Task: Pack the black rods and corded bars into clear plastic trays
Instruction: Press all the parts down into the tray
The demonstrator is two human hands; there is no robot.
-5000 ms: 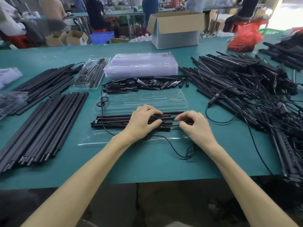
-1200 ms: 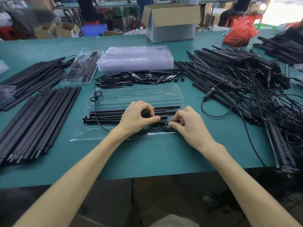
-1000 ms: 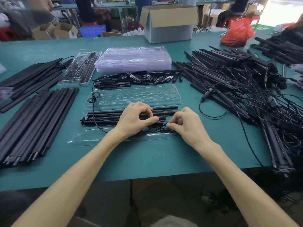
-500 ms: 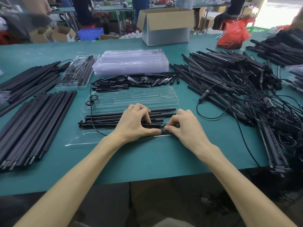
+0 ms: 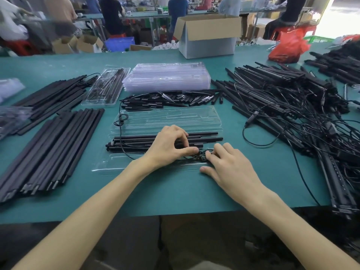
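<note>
Left hand: curled, thumb and fingertips pinching the coiled cord.
Right hand: fingers straight, pressing that cord; thumb splayed on the tabletop.
Black rods: in the clear tray, under the left fingers.

At centre I read one clear tray, open, black rods lying lengthwise in it, cord coiled at its lower edge, corded bars heaped at right.

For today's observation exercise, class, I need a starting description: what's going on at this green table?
A person is packing an open clear tray. Black rods lie in it. The left hand rests curled on them, thumb against a coiled cord, while the right hand presses that coil. Empty trays and a pile of corded bars wait nearby.
</note>
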